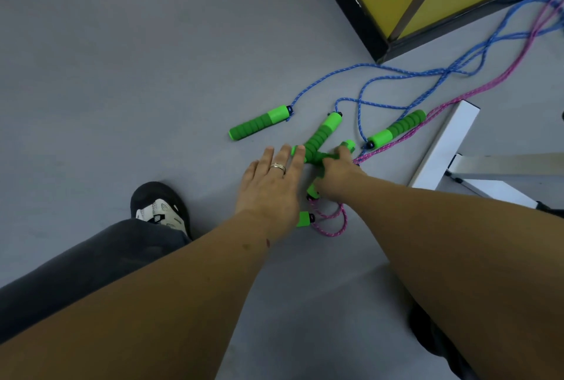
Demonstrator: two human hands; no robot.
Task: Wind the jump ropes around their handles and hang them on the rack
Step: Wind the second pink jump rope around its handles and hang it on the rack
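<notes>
Left hand: the left hand [270,179] reaches down to the floor [122,74], fingers straight and spread wide, a ring [278,167] on one; it holds nothing, and its fingertips just reach the near end of the crossed handles.
Right hand: the right hand [334,175] lies on the crossed handles [317,147], fingers curled over one of them; whether the grip has fully closed round it I cannot tell.
Crossed handles: green foam, one lying over another, between the two hands.
Other handles: one handle [259,122] lies apart, left of the crossed handles; another [396,129] right of them; two short green ends [304,219] show just under the hands.
Blue rope: the blue rope [412,74] runs loose from the handles up and right of the crossed handles.
Pink rope: the pink rope [331,224] loops below the right hand and trails off right.
Stand: a white foot [445,141] lies right of the crossed handles.
Shoe: a shoe [160,208] stands left of the left hand.
</notes>
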